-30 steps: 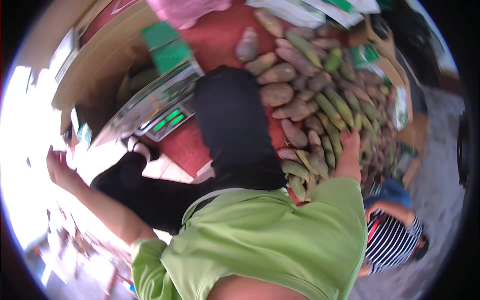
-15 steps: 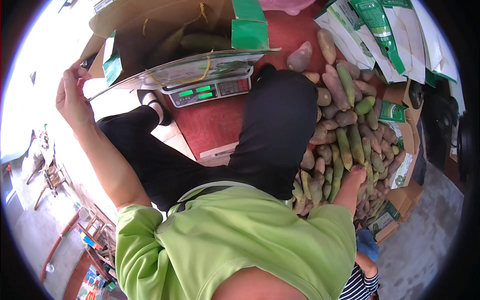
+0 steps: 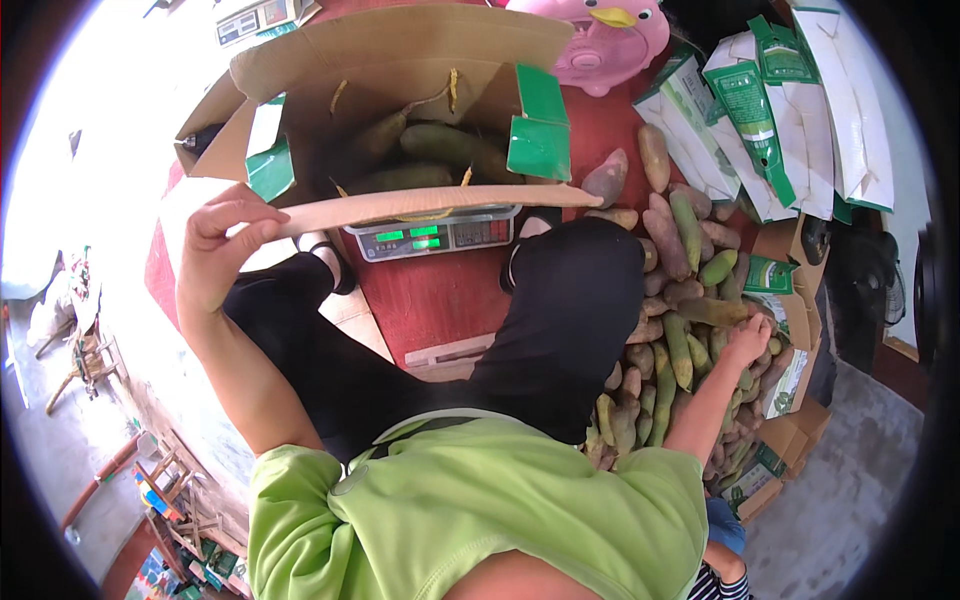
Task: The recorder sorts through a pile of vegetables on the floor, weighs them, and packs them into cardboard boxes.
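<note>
My left hand [image 3: 225, 245] pinches the left corner of the front flap [image 3: 420, 203] of an open cardboard box. Inside the box [image 3: 400, 55] lie several long green radishes [image 3: 452, 147], and yellow cord handles hang from its walls. The box rests on a digital scale [image 3: 435, 237] with lit green displays. To my right, my right hand [image 3: 748, 342] has its fingers closed around the end of a brownish-green radish [image 3: 712, 311], which lies across the heap. The fingertips are partly hidden. Green and pinkish radishes [image 3: 665, 240] make up this heap.
White and green folded cartons [image 3: 760, 120] stand at the far right. A pink fan [image 3: 590, 45] is behind the box. More cardboard boxes [image 3: 795, 440] border the heap. Another person's arm [image 3: 725, 562] shows at the lower right. A second scale [image 3: 255, 20] is far left.
My left hand has moved right and down, folding the flap toward me, so the box's inside shows more. My right hand has moved farther out onto a radish, which now lies crosswise.
</note>
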Action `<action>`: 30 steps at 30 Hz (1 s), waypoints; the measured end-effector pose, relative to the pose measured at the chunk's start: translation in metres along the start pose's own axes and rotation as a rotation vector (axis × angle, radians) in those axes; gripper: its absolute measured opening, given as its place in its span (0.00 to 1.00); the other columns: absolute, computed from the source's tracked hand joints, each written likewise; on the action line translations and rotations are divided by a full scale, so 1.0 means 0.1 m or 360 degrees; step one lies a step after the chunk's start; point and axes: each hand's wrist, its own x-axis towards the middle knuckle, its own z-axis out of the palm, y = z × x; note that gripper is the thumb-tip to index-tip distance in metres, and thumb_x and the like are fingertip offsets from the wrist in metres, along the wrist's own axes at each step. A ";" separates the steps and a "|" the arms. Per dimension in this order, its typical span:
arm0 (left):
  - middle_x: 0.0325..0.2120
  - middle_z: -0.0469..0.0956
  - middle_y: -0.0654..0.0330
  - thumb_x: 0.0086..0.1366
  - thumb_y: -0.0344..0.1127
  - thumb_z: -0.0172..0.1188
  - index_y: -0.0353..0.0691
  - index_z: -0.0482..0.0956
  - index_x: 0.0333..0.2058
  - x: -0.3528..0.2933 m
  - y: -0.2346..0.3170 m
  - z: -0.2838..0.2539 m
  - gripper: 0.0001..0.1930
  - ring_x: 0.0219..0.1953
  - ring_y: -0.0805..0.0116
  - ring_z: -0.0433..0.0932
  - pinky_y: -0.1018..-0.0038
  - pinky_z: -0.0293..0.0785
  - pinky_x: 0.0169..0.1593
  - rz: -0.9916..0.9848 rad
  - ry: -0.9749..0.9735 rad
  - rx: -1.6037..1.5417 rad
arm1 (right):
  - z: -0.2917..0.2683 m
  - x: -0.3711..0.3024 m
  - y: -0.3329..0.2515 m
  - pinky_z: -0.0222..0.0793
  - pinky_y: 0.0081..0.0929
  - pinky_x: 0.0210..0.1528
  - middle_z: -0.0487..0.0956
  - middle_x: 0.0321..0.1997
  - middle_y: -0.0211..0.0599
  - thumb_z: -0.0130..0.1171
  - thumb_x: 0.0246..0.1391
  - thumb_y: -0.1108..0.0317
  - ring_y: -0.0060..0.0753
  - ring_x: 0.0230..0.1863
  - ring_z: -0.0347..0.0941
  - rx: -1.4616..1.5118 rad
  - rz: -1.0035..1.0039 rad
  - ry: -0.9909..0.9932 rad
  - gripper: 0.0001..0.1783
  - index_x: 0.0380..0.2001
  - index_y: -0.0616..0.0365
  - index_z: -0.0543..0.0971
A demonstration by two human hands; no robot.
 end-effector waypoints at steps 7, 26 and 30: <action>0.23 0.74 0.63 0.53 0.27 0.66 0.34 0.83 0.30 0.01 0.03 -0.02 0.05 0.28 0.74 0.71 0.77 0.66 0.33 0.0066 -0.0114 -0.0020 | 0.65 -0.59 -1.30 0.66 0.40 0.52 0.74 0.47 0.35 0.53 0.61 0.64 0.31 0.50 0.69 0.0361 -0.0321 -0.0535 0.13 0.45 0.58 0.71; 0.24 0.73 0.61 0.57 0.30 0.64 0.32 0.82 0.31 0.01 0.05 -0.05 0.07 0.28 0.73 0.71 0.77 0.65 0.31 0.0105 -0.0152 -0.0074 | 2.81 -2.77 -2.91 0.70 0.25 0.45 0.80 0.41 0.37 0.50 0.62 0.69 0.25 0.44 0.75 0.0788 -0.0402 -0.2471 0.09 0.42 0.59 0.75; 0.24 0.72 0.62 0.57 0.30 0.64 0.32 0.82 0.32 0.00 0.05 -0.05 0.07 0.27 0.74 0.71 0.78 0.65 0.31 0.0057 -0.0123 -0.0063 | 3.02 -3.24 -2.68 0.71 0.24 0.44 0.81 0.37 0.36 0.52 0.59 0.70 0.25 0.40 0.77 0.0438 -0.0764 -0.2487 0.07 0.36 0.63 0.76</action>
